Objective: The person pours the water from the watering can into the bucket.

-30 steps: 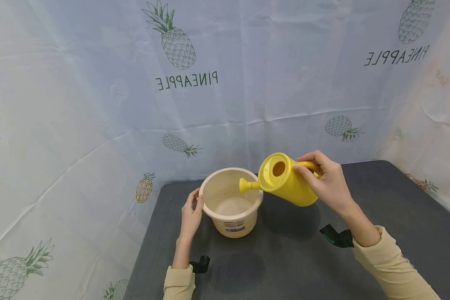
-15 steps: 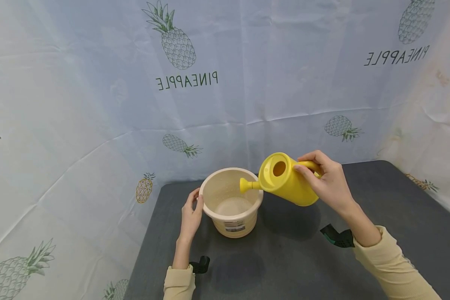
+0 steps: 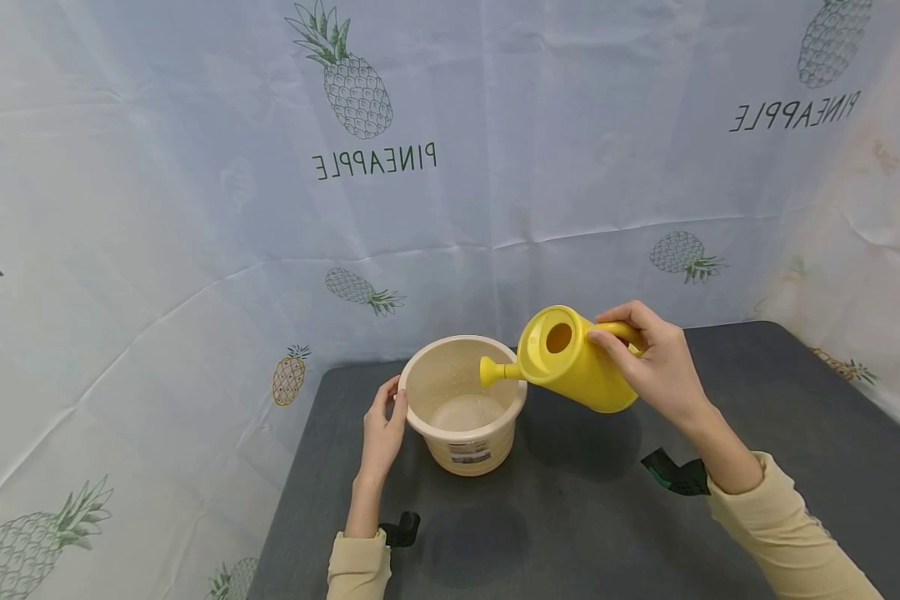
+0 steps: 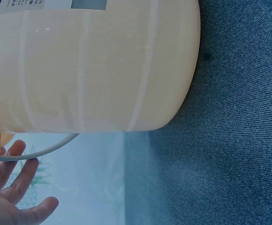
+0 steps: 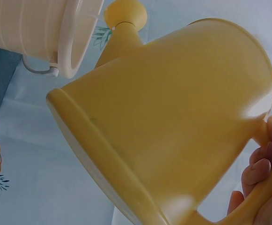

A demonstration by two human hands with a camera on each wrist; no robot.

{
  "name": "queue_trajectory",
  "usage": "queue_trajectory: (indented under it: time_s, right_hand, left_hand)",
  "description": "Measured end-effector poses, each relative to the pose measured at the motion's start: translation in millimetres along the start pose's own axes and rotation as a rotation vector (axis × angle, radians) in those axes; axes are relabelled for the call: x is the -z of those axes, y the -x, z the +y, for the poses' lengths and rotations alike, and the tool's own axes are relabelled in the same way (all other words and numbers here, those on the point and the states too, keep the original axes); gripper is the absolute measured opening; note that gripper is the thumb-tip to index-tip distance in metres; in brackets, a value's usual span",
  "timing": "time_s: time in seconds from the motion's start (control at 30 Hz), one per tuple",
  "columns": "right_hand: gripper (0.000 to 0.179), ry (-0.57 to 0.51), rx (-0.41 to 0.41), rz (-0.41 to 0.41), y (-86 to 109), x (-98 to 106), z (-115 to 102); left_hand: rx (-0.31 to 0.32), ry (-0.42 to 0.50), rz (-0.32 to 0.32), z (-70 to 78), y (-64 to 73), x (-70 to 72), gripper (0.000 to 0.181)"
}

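A cream plastic bucket (image 3: 468, 457) with a label on its near side stands upright on the dark table. At its left rim is my left hand (image 3: 381, 433), thumb and fingers holding the edge. In the left wrist view, fingers (image 4: 21, 180) of that hand meet the bucket's thin grey handle (image 4: 47, 151). My right hand (image 3: 656, 367) grips the handle of a yellow watering can (image 3: 588, 379), raised off the table and tilted left. Its spout head (image 3: 489, 371) lies over the bucket's opening, by the right rim. No stream of water can be made out. Small specks dot the bucket's inner wall.
A dark grey table (image 3: 570, 533) carries the bucket. Behind it and at both sides hangs a pale curtain (image 3: 570, 167) printed with pineapples. A black strap piece sits at each wrist, below the cream sleeves (image 3: 783, 525).
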State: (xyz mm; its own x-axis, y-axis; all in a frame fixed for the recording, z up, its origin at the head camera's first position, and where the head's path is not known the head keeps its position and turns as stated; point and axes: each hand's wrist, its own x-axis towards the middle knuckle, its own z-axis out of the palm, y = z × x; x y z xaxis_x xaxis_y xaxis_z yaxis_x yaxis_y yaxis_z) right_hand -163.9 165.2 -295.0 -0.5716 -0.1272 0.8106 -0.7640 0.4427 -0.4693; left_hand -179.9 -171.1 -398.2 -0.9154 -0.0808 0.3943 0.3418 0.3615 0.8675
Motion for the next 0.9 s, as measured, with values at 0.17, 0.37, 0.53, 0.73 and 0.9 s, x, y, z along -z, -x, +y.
queue_trajectory:
  time_s: [0.17,0.37,0.53,0.73,0.9]
  right_hand:
    - [0.025,-0.003,0.003,0.001,0.0,-0.1,0.0]
    - [0.025,-0.006,0.000,-0.001,0.0,-0.1,-0.1]
    - [0.024,-0.016,0.001,-0.003,-0.1,0.3,-1.3]
    - [0.024,-0.008,0.004,-0.003,-0.4,0.6,-2.3]
    - [0.024,-0.006,0.008,-0.002,-0.6,0.8,-2.5]
  left_hand:
    - [0.005,-0.002,-0.003,0.7,0.1,0.4,0.037]
    - [0.006,-0.006,-0.002,0.9,0.1,0.5,0.036]
    - [0.002,-0.007,0.001,1.2,0.1,0.4,0.036]
    - [-0.004,0.001,0.003,0.7,0.3,0.2,0.036]
    - [-0.011,0.002,0.005,-0.1,0.5,0.2,0.035]
